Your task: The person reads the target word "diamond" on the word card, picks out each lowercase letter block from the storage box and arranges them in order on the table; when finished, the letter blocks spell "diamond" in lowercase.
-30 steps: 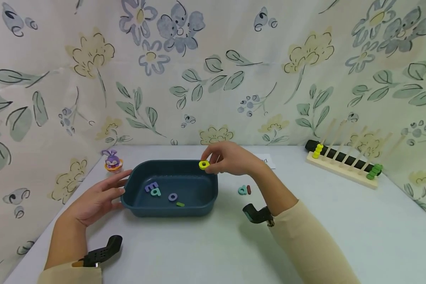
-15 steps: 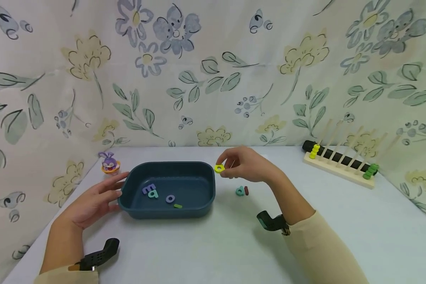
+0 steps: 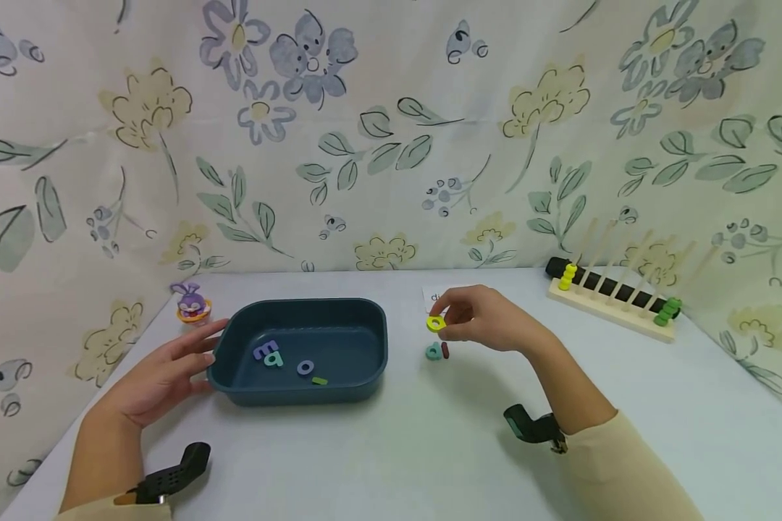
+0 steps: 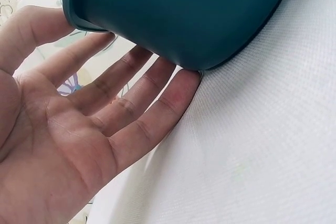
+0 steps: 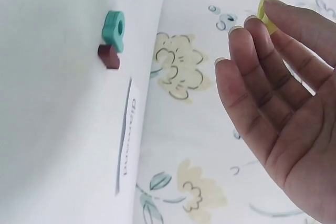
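Observation:
My right hand pinches a yellow letter o between thumb and fingertip, raised above the table, right of the basin. Below it lie a teal letter, perhaps a d or a, and a small dark red bar-shaped letter, side by side. My left hand rests against the left end of the dark blue basin, its fingers fairly straight along the outer wall. In the basin lie a purple letter m, a teal letter, a purple letter o and a small green bar.
Behind my right hand lies a white card reading "diamond", partly covered in the head view. A purple rabbit toy stands at the back left. A wooden peg rack with yellow and green beads is at the right, before a black cylinder.
My right hand has carried the yellow letter o rightward, from above the basin's right rim to above the loose letters. My left hand stays at the basin; the head view has shifted slightly.

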`<action>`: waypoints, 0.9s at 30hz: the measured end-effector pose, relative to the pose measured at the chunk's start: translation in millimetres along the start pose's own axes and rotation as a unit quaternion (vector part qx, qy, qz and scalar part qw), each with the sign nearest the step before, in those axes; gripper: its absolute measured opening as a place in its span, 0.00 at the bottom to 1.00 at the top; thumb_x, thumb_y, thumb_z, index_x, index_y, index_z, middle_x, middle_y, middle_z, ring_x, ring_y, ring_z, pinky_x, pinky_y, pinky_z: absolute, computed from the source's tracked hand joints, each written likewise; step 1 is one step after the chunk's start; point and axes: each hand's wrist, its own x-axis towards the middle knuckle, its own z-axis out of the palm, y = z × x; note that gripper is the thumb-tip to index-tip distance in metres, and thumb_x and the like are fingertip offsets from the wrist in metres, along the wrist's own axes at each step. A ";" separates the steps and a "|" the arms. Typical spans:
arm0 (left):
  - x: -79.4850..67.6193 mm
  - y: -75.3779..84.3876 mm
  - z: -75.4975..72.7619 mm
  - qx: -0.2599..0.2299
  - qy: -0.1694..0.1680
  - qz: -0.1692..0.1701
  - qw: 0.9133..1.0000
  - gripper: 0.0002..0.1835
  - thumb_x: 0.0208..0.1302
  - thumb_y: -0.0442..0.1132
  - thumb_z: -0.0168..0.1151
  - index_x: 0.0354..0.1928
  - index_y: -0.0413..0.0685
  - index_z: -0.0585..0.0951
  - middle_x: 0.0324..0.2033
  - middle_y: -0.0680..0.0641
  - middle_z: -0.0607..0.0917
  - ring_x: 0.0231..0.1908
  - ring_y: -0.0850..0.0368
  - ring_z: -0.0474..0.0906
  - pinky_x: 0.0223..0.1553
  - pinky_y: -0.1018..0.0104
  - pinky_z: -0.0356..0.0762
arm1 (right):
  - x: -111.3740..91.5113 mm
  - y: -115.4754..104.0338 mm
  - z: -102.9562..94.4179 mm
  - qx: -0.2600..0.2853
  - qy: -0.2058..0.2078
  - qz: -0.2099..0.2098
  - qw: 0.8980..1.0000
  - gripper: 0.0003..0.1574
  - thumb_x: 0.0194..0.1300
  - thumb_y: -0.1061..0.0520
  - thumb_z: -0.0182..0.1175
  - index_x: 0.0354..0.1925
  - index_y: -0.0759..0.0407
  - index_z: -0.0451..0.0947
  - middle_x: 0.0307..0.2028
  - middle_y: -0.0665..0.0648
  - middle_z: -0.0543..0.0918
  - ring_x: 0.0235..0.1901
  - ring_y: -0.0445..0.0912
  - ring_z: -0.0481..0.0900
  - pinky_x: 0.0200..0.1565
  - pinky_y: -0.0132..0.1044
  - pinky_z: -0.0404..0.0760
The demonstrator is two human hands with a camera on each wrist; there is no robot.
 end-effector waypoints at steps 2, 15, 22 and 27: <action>0.3 0.3 -0.7 -0.001 -0.001 -0.002 1.000 0.34 0.80 0.42 0.52 0.82 0.60 0.55 0.80 0.43 0.53 0.58 0.75 0.76 0.54 0.62 0.83 | -3.4 5.6 -1.2 0.005 0.003 0.003 1.000 0.16 0.66 0.57 0.69 0.52 0.54 0.83 0.38 0.52 0.86 0.40 0.46 0.81 0.45 0.41 0.80; 0.6 -0.7 -1.5 -0.007 0.000 -0.002 1.000 0.34 0.80 0.42 0.52 0.82 0.60 0.55 0.74 0.55 0.62 0.58 0.74 0.77 0.54 0.61 0.83 | -15.6 30.5 -6.0 0.008 0.018 0.044 0.999 0.16 0.65 0.57 0.69 0.52 0.53 0.83 0.40 0.53 0.86 0.41 0.48 0.81 0.46 0.41 0.80; 0.2 -1.3 0.1 -0.007 0.001 -0.003 1.000 0.34 0.80 0.42 0.52 0.83 0.60 0.55 0.79 0.44 0.54 0.58 0.74 0.76 0.54 0.60 0.84 | -18.3 36.5 -4.5 0.021 0.020 0.046 0.999 0.17 0.65 0.57 0.70 0.52 0.55 0.82 0.38 0.55 0.86 0.38 0.48 0.81 0.44 0.41 0.80; 0.3 -1.0 0.1 -0.006 0.002 -0.003 1.000 0.34 0.80 0.43 0.52 0.83 0.61 0.55 0.81 0.42 0.50 0.59 0.75 0.76 0.54 0.61 0.84 | -17.6 41.4 -2.7 0.031 0.015 0.057 0.998 0.18 0.65 0.56 0.70 0.52 0.55 0.83 0.38 0.55 0.84 0.38 0.48 0.81 0.43 0.41 0.81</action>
